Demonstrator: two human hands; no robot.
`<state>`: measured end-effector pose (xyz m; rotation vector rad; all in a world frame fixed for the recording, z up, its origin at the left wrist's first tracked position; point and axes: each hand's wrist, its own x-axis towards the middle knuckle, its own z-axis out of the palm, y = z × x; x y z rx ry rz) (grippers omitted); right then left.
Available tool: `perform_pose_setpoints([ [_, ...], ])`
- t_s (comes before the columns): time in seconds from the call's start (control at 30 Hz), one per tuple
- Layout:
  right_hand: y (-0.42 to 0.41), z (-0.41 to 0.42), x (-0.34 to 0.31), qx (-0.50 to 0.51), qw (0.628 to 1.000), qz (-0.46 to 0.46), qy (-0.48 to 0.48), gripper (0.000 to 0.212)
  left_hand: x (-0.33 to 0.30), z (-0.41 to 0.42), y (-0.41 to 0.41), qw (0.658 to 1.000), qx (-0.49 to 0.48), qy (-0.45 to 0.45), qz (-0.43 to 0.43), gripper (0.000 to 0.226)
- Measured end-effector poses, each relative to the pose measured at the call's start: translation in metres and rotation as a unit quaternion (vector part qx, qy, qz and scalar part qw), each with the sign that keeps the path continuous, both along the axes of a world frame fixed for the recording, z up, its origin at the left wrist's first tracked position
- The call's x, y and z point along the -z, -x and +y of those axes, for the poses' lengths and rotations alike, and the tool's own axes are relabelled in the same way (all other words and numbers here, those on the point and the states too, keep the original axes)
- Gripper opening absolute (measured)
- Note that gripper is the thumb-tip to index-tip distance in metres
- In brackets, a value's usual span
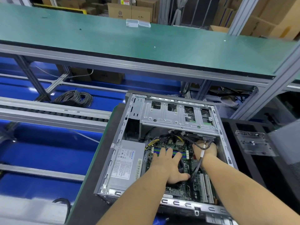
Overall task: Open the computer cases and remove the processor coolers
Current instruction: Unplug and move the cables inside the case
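Right now both bare hands are down inside the open grey steel computer case [162, 143], which lies on its side on a dark mat [100, 159]. The left hand [168, 168] is spread, fingers straight, over the black processor cooler [181, 164] (mostly hidden under the palm), fingertips reaching the blue and green memory slots [159, 151]. Just beyond the thumb runs a black cable bundle [195, 171]. The right hand [205, 150] sits deeper, by the far wall under dark wires; whether its fingers hold anything I cannot tell. Left of the left fingers lies the silver power supply box [126, 161].
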<state>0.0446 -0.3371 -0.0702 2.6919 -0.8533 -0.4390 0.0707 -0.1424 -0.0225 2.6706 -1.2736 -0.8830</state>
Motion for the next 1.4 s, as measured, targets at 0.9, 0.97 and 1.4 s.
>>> perform_pose_setpoints([
  [0.9,0.001,0.004,0.001,0.020,0.999,-0.003,-0.032,0.024,-0.002,-0.001,0.001,1.000,0.001,-0.011,-0.006,0.086],
  [0.97,0.002,0.006,-0.003,0.021,0.999,-0.021,-0.033,0.026,-0.001,-0.001,0.000,1.000,0.002,-0.014,-0.003,0.086],
  [1.4,0.003,0.005,-0.008,0.167,0.946,-0.158,-0.228,0.023,0.001,-0.002,0.000,1.000,0.003,-0.014,-0.002,0.088],
])
